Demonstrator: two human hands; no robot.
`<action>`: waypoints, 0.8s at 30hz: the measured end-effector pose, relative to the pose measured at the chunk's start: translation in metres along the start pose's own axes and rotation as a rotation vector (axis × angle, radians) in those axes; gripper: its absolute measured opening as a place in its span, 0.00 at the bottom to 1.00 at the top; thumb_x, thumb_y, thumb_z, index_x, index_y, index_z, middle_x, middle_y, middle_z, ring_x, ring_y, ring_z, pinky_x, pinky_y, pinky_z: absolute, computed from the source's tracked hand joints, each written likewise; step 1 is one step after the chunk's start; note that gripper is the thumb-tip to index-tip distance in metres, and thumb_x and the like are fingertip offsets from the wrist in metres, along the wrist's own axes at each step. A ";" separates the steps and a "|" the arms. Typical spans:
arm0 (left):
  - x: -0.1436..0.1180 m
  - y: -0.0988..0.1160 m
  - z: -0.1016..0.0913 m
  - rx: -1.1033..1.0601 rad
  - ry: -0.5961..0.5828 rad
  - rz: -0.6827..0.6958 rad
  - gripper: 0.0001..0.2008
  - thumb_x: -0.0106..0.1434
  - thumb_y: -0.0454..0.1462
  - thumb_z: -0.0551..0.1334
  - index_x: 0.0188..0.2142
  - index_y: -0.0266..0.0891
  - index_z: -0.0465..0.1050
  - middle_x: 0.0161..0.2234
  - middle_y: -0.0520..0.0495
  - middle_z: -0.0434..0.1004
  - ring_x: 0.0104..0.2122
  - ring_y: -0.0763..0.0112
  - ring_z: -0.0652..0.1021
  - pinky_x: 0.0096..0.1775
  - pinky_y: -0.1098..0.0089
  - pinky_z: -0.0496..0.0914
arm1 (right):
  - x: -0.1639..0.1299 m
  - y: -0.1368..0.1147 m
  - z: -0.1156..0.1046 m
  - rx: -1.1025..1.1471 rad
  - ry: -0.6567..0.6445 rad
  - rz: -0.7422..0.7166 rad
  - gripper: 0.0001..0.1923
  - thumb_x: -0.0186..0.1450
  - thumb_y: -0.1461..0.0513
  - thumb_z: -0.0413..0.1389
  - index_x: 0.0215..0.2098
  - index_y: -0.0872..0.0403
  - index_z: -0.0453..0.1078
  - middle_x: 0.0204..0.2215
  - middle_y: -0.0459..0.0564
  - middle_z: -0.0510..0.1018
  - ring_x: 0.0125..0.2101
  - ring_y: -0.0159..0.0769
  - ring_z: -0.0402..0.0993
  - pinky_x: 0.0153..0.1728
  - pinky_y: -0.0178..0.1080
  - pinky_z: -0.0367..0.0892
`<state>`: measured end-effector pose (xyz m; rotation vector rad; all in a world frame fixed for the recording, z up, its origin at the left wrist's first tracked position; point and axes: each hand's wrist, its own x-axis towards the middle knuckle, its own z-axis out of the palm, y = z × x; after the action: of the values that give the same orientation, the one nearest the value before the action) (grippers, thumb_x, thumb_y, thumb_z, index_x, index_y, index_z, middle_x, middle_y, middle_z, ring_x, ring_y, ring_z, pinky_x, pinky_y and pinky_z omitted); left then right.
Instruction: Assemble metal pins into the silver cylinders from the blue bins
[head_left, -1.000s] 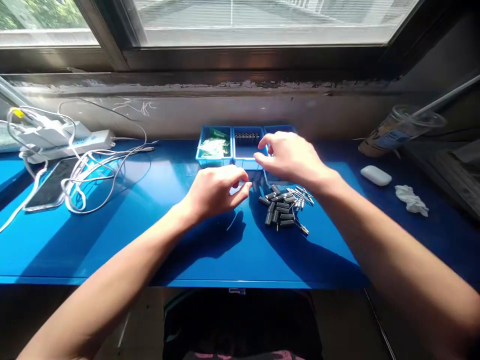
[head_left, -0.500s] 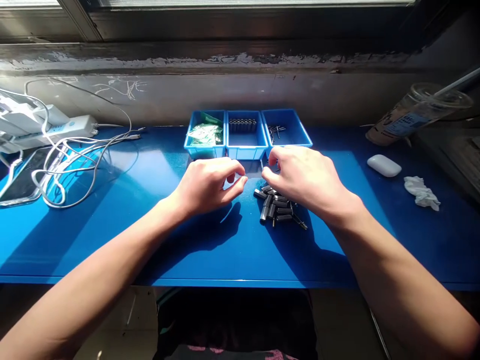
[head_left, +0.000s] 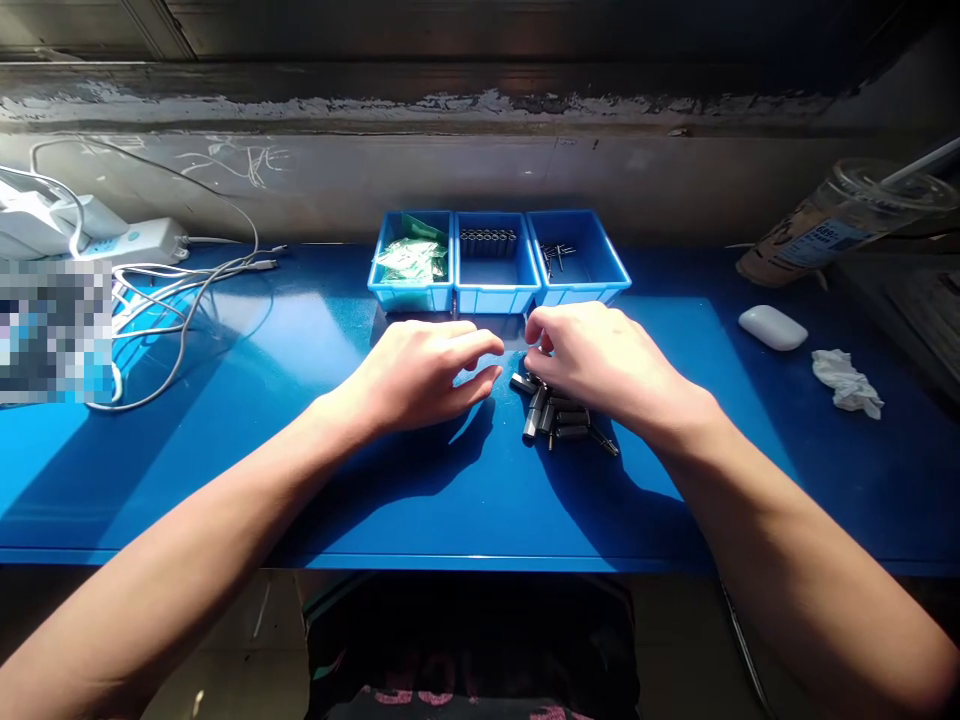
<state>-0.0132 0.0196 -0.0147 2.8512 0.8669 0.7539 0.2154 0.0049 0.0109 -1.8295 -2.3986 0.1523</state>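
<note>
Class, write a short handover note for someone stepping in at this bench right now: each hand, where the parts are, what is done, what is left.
Left hand: on the blue table, fingers curled; any grip is hidden.
Right hand: fingertips in the loose pile of dark cylinders; grip not visible.
Trays at the back: left tray holds green packets, middle tray a row of cylinders, right tray a few thin pins.
Done: one row in the middle tray.
Left: the pile still loose on the table.

Three bins (head_left: 497, 290) sit at the table's (head_left: 225, 470) twelve o'clock; a parts pile (head_left: 559, 420) lies before them — cables (head_left: 172, 300) at ten, a cup (head_left: 840, 225) at two.
</note>
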 end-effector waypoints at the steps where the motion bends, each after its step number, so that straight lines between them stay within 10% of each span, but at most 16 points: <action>1: 0.000 0.000 0.000 0.002 0.005 0.001 0.10 0.73 0.40 0.61 0.47 0.40 0.79 0.35 0.49 0.84 0.30 0.71 0.80 0.31 0.72 0.68 | 0.000 0.000 -0.001 0.006 0.025 -0.013 0.08 0.66 0.62 0.58 0.41 0.52 0.78 0.36 0.52 0.84 0.35 0.44 0.78 0.31 0.40 0.66; 24: 0.003 -0.002 0.002 -0.086 0.114 -0.202 0.09 0.70 0.39 0.62 0.40 0.37 0.80 0.30 0.49 0.82 0.27 0.71 0.77 0.30 0.71 0.66 | 0.004 -0.019 0.003 0.975 0.197 -0.189 0.07 0.65 0.58 0.67 0.37 0.53 0.78 0.34 0.48 0.85 0.35 0.40 0.84 0.36 0.41 0.80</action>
<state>-0.0112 0.0227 -0.0160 2.6172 1.0897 0.9106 0.1953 0.0038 0.0113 -1.0890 -1.8063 0.8831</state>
